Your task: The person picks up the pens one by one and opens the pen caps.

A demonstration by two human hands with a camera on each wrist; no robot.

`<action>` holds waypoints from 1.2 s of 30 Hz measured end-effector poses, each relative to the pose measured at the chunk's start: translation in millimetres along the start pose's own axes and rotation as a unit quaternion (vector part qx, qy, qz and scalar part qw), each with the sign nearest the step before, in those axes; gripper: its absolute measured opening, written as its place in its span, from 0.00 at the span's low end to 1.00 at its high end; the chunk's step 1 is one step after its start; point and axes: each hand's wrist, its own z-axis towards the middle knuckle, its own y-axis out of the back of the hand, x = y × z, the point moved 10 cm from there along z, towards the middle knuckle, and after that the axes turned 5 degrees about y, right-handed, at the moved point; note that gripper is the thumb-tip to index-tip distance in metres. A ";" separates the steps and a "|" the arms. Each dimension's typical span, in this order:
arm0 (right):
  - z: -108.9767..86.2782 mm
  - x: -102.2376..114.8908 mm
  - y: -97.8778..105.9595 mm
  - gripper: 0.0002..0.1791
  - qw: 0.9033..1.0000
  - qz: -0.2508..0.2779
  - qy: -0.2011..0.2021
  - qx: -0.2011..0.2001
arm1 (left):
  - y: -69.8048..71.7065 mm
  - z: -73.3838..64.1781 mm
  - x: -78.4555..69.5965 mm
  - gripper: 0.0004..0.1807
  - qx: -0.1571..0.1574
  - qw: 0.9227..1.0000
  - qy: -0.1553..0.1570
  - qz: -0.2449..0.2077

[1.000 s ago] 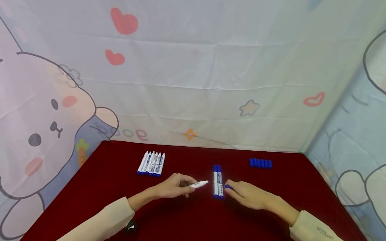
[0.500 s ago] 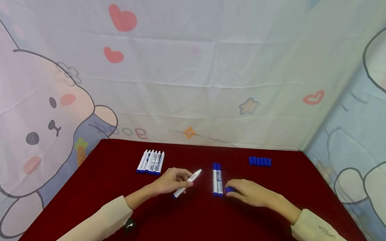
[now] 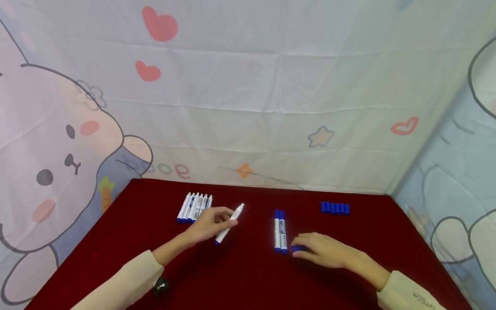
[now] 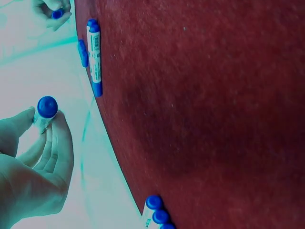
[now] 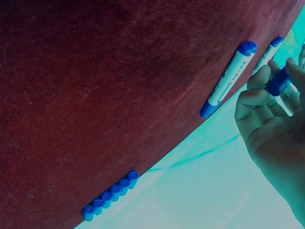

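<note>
My left hand (image 3: 213, 223) pinches a white marker (image 3: 229, 224) with its cap off, the tip pointing up and away, the blue end toward me. In the left wrist view that blue end (image 4: 47, 107) faces the camera between thumb and fingers. The right hand (image 3: 323, 250) holds a blue marker cap (image 3: 299, 248) between thumb and fingers, also visible in the right wrist view as a blue cap (image 5: 279, 82). Just left of the right hand, two capped markers (image 3: 280, 231) lie side by side on the red cloth.
A row of several uncapped white markers (image 3: 191, 207) lies at the back left, partly behind the left hand. Several loose blue caps (image 3: 335, 208) stand in a row at the back right. A printed curtain (image 3: 248, 86) closes off the table's far edge.
My left hand has moved left and away toward the row of uncapped markers, swinging the marker's tip from pointing right to pointing away. The right hand stays nearly in place with the cap.
</note>
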 end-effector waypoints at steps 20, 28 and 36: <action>-2.1 -1.8 -6.6 0.17 1.000 0.012 0.006 0.010 | 48.7 5.2 17.4 0.19 -0.121 0.991 -0.007 0.052; -2.3 -3.4 -8.8 0.18 1.000 0.004 0.011 0.007 | 73.1 7.7 37.0 0.22 -0.167 0.985 0.019 0.041; -3.1 -4.6 -11.2 0.18 1.000 0.008 0.011 0.011 | 104.7 15.2 61.4 0.22 -0.223 0.969 0.024 0.099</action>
